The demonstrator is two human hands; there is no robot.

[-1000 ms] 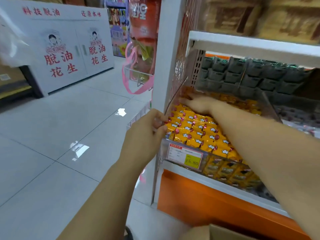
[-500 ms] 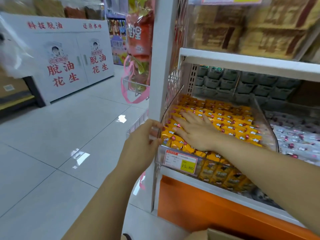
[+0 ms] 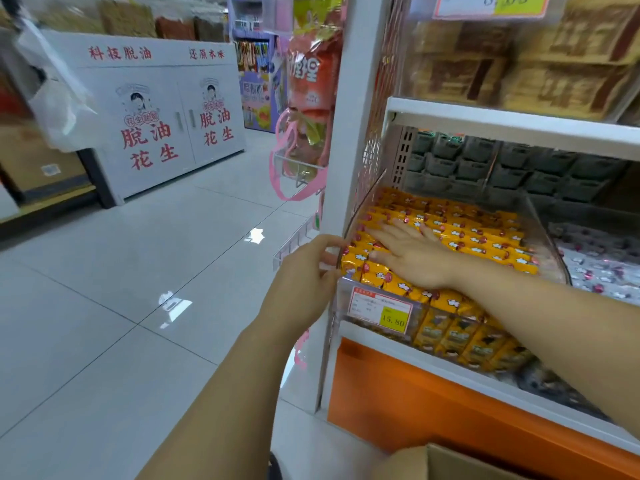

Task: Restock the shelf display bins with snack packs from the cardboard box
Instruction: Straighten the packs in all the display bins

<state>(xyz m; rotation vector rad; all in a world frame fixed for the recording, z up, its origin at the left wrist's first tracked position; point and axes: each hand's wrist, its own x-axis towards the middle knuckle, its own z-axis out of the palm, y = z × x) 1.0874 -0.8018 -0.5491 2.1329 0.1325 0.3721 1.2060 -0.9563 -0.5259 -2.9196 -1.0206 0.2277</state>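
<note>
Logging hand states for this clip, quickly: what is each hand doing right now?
Left hand: closed, gripping the left edge of the clear bin.
Right hand: open, lying flat on the yellow snack packs.

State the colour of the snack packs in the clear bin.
Snack packs: yellow-orange with red and white marks; head view shows it.

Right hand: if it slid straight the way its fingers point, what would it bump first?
Probably the bin's clear left wall; the right hand lies flat on the yellow snack packs, fingers aimed there.

Bright overhead light w/ glare on floor (image 3: 121, 289), edges warped, soft.
</note>
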